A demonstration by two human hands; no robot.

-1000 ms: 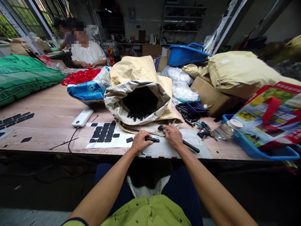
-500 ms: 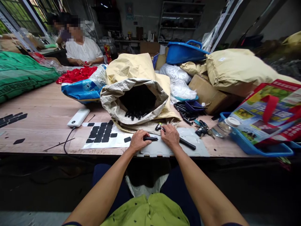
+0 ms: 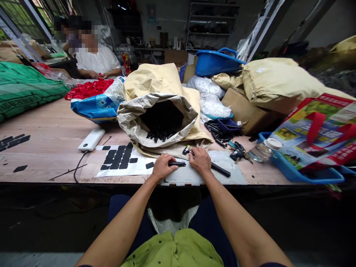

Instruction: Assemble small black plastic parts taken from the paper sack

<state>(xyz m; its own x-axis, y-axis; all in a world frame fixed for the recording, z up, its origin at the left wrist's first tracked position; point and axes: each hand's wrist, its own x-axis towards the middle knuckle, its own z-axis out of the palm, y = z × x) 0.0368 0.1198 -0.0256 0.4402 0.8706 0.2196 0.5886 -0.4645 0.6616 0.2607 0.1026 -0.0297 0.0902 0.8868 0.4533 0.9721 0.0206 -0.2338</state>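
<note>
- We see our left hand (image 3: 162, 167) on the grey mat (image 3: 194, 177) at the near edge of the surface (image 3: 55, 137), its fingers closed around a small black part (image 3: 177, 163).
- The part juts out toward our right hand (image 3: 199, 160).
- Our right hand's fingers grip a small hammer (image 3: 207, 164); its head lies just beyond them, its black handle behind.
- Past both hands gapes an open paper sack (image 3: 161, 118).

On your table you see a white power bank (image 3: 91, 139), a sheet of black pads (image 3: 119, 158), a blue tub (image 3: 218, 61), and a red bag (image 3: 319, 129) at the right.
</note>
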